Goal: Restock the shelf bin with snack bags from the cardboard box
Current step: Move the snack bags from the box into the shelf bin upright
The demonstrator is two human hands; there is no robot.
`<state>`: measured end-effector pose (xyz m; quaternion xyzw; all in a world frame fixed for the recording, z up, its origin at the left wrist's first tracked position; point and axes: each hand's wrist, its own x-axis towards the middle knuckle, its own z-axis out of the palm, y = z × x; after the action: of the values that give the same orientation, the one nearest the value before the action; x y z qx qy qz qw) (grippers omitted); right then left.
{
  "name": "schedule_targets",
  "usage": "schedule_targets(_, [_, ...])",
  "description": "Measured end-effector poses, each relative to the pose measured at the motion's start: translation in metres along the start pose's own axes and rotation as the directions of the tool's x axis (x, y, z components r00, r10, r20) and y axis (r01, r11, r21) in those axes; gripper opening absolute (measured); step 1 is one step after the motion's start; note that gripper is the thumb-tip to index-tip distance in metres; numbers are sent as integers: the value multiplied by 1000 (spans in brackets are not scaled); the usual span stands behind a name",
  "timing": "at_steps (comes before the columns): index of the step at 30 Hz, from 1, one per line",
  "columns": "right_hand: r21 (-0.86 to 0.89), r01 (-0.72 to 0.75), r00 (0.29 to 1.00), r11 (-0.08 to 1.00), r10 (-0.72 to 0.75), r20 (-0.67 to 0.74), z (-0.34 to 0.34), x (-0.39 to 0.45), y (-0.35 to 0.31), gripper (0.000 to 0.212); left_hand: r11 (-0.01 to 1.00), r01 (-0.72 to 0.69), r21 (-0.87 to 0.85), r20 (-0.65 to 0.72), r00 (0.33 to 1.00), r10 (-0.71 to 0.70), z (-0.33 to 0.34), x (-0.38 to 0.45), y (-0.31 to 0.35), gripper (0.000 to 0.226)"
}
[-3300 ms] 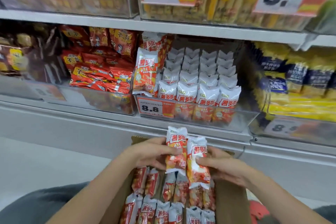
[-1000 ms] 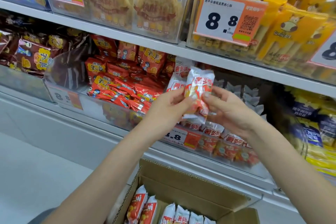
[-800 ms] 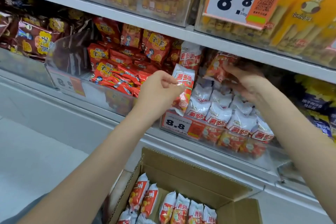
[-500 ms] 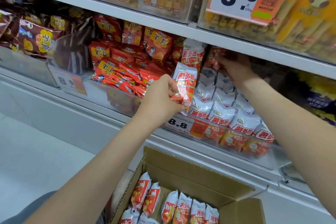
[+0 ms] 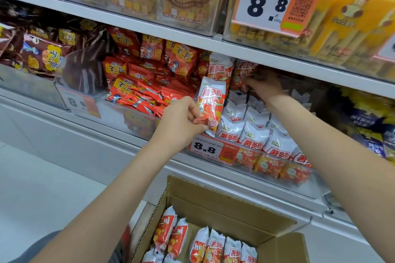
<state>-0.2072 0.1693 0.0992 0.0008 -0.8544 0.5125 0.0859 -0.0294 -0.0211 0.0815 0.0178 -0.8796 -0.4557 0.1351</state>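
Both forearms are bare; no sleeves, watch, or rings are seen on the left hand (image 5: 181, 123) or right hand (image 5: 265, 86). A grey garment (image 5: 46, 245) is visible at bottom left.

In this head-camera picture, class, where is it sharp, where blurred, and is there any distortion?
Head view: the snack bag in the left hand and the upper price tag read sharply; the right hand sits in shelf shadow, slightly soft; the shelf edge slants from wide-angle distortion; edges blur.

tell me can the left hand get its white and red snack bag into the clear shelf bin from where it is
Probably yes: the left hand pinches the white and red snack bag right at the clear shelf bin's open front corner, with nothing between; the right hand works further back.
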Motion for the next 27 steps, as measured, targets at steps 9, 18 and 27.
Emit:
schedule_targets(9, [-39,-24,995,999,20,-103,-10,-39,-22,52,998,-32,45,-27,999,33,0,-1,-7,39])
schedule_targets(18, [3,382,915,924,-377,-141,-44,-189,6,18,974,-225,-37,117,967,228,26,-54,8,24])
schedule_targets(27, [-448,99,891,888,121,438,-16,-308,171,21,873,-280,399,810,554,-192,119,-113,-75,29])
